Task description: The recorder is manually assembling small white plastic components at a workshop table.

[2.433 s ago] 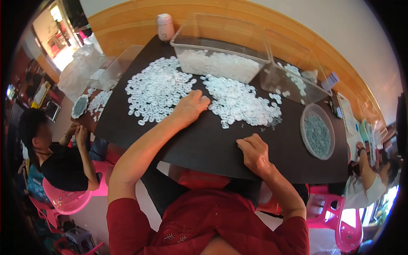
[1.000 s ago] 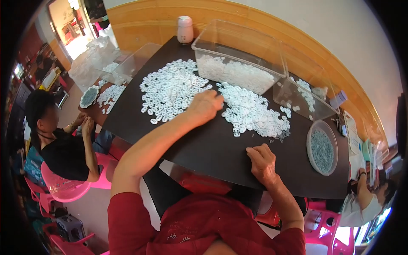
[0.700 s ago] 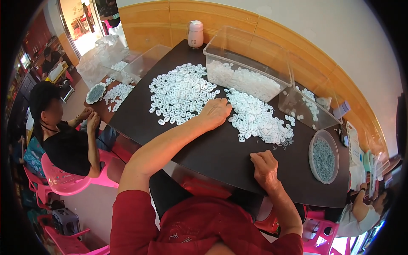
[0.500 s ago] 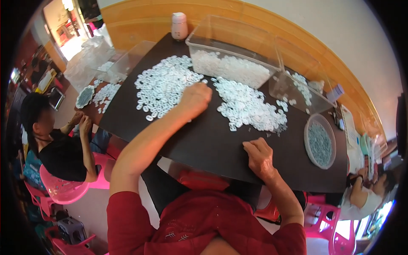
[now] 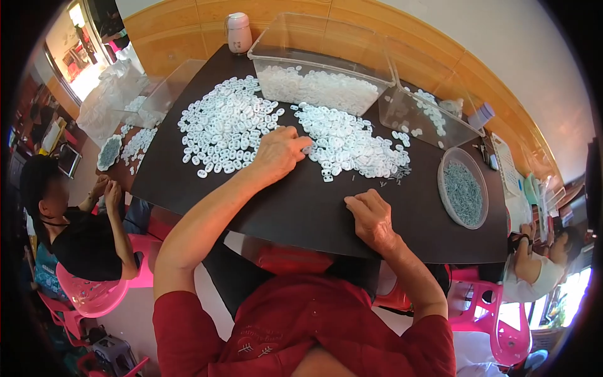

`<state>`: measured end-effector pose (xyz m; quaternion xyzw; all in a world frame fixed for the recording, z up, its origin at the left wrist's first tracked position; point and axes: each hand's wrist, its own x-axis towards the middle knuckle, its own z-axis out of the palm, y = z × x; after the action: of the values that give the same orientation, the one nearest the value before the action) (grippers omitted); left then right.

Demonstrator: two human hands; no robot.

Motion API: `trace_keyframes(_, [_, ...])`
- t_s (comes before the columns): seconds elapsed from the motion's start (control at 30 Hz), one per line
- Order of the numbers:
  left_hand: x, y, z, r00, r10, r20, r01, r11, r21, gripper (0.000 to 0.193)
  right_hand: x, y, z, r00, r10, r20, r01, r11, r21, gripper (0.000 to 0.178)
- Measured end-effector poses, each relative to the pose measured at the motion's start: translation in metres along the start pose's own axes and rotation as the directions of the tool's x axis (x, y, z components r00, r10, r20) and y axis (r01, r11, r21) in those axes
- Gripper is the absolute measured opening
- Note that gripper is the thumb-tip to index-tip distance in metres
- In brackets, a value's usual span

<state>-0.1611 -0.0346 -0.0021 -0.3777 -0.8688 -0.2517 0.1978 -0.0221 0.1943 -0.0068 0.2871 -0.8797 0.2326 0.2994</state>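
Note:
Two heaps of small white plastic pieces lie on the dark table: a left heap of oval pieces with two holes, and a right heap of similar pieces. My left hand is between them with fingers bent together, its fingertips at the near left edge of the right heap. Whatever it pinches is hidden. My right hand rests closer to me on the table, curled and closed, in front of the right heap. I cannot make out what is inside it. A few grey pins lie loose beside that heap.
A round clear dish of grey pins stands at right. Clear bins of white pieces stand along the back, near a pink bottle and a purple-capped container. Other people sit at left and right.
My left hand has drawn slightly nearer to me, between the heaps. My right hand keeps its place on the table. The whole view has shifted a little.

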Motion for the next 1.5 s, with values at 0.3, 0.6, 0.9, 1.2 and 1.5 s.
trace_keyframes(0.3, [0.002,-0.005,0.017,0.999,-0.031,0.019,0.032,0.997,-0.069,0.015,-0.001,0.001,-0.001,1.0,0.025,-0.006,-0.025,0.999,0.025,0.025])
trace_keyframes(0.6, [0.005,-0.001,0.016,1.0,-0.025,0.016,0.026,0.999,-0.046,0.018,-0.002,0.003,0.0,0.999,0.032,0.012,-0.032,0.999,0.014,0.025])
trace_keyframes(0.9, [0.003,0.002,0.008,0.992,-0.11,0.07,0.117,0.987,-0.107,0.018,0.0,0.002,0.0,1.0,0.012,0.0,-0.012,1.0,0.014,0.03])
trace_keyframes(1.2, [-0.001,0.002,-0.003,0.983,-0.16,0.092,0.177,0.956,-0.234,0.015,0.0,0.002,0.0,1.0,0.009,0.004,-0.01,1.0,0.023,0.03])
trace_keyframes(1.5, [-0.007,0.027,-0.008,0.933,-0.297,0.202,0.359,0.766,-0.533,0.012,0.001,0.003,-0.004,0.99,0.131,-0.042,-0.128,0.99,0.062,0.023])
